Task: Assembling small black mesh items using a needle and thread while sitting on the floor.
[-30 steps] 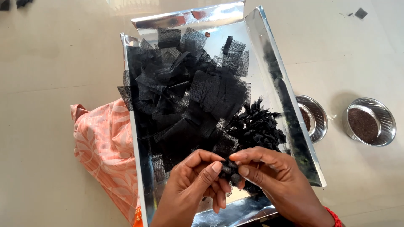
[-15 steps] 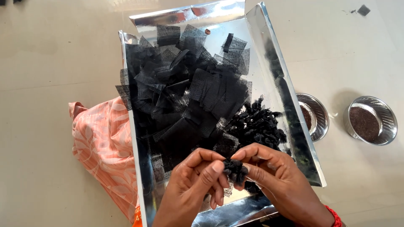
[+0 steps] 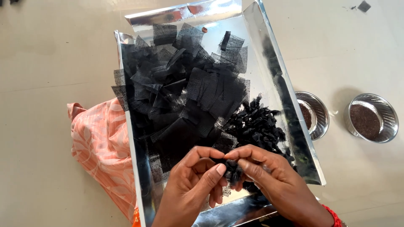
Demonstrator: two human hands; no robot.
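The silver tray (image 3: 290,105) holds loose black net squares (image 3: 189,96), with finished bundles (image 3: 256,124) at its 4 o'clock. My left hand (image 3: 195,185) and right hand (image 3: 273,180) both pinch one small net bundle (image 3: 230,170) at the 6 o'clock edge. I judge it light, soft and easily frayed, so I grip its gathered neck.

Pale beige floor (image 3: 50,63) fills the view, smooth and softly glossy, with faint joint lines running across it. Daylight falls evenly, brightest far and centre. An orange patterned cloth (image 3: 99,151) lies at left. Two steel bowls (image 3: 372,117) sit at right, casting soft shadows. A small dark scrap (image 3: 364,6) lies far right
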